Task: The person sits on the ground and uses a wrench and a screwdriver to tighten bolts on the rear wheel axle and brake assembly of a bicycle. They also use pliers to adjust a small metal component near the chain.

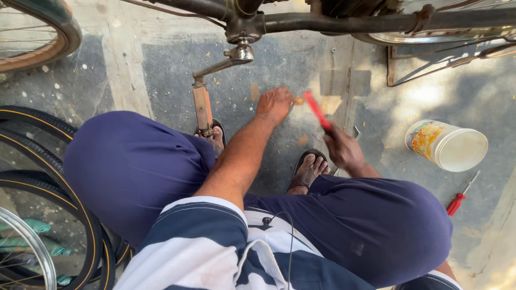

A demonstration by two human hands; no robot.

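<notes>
I am crouched over a concrete floor beneath a bicycle frame [344, 22]. My left hand [274, 103] reaches down to the floor and pinches a small tan piece [299, 100] at its fingertips. My right hand [343, 149] grips a red-handled tool [316, 110], blurred, its tip angled up toward the tan piece. The bicycle's crank arm and pedal [202, 107] hang just left of my left hand.
A white plastic tub [449, 145] lies on its side at the right, with a red-handled screwdriver [461, 195] below it. Bicycle tyres [51, 161] and a spoked rim [27, 241] lean at the left. A wheel [37, 32] stands at upper left. My sandalled feet [309, 171] rest near the hands.
</notes>
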